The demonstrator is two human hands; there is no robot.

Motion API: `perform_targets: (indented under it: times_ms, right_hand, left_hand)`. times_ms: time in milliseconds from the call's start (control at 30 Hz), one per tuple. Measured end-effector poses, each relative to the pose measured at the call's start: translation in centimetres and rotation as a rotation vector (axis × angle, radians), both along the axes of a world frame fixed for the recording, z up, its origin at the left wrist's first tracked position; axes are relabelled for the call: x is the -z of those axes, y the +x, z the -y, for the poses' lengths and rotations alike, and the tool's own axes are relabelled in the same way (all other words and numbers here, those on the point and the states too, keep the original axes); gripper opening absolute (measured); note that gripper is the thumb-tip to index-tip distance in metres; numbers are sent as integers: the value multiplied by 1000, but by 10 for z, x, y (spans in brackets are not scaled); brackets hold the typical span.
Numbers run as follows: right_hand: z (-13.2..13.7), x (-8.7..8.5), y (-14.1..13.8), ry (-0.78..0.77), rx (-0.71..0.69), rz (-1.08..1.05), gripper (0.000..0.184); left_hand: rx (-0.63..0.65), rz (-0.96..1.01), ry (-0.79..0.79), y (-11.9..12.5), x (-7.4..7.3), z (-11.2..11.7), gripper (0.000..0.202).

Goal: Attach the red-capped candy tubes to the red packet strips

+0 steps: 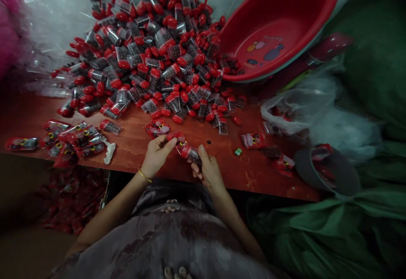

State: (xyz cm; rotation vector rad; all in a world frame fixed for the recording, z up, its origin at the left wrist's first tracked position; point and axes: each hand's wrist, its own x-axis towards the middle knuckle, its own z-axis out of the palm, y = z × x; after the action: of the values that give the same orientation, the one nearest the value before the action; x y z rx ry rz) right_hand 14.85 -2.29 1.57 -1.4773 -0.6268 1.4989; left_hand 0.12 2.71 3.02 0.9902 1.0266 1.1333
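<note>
Near the table's front edge, my left hand point(156, 155) pinches the top end of a red printed packet point(182, 142) between thumb and fingers. My right hand point(209, 169) is closed around the packet's other end, where a dark-filled clear tube seems to sit inside. The packet slants down to the right between both hands. Just beyond my left hand lies another red packet point(157, 127). A big heap of clear tubes with red caps point(158, 59) rises on the table behind the hands, dark contents showing in many of them.
Filled packets point(80, 137) lie in a pile at the left beside a crumpled white scrap point(109, 152). A red basin point(285, 16) leans at the back right. Plastic bags point(342, 126), a grey cup-like container point(330, 173) and loose packets point(253, 140) are at the right. More packets point(71, 198) are below the table.
</note>
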Motion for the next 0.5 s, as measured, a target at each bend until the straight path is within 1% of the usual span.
perform_targets:
  times_ms: [100,200,333,400,433,500]
  right_hand:
    - [1,-2,-5,40,3,52,65]
    - [2,-1,-13,71,34,55,64]
    - [0,2,-27,100,167,17,60]
    - [-1,3,-31,121,217,27,59]
    - [-1,4,-33,138,220,37,58]
    - [-1,4,-34,178,171,60,58]
  left_hand:
    - [14,60,-66,5,1,2,29]
    - [19,130,-131,9,3,4,29]
    - [-3,240,-195,18,4,10,30]
    - [34,294,-222,23,4,15,30]
    - [63,315,-234,25,4,18,29]
    - [99,335,-250,28,4,21,30]
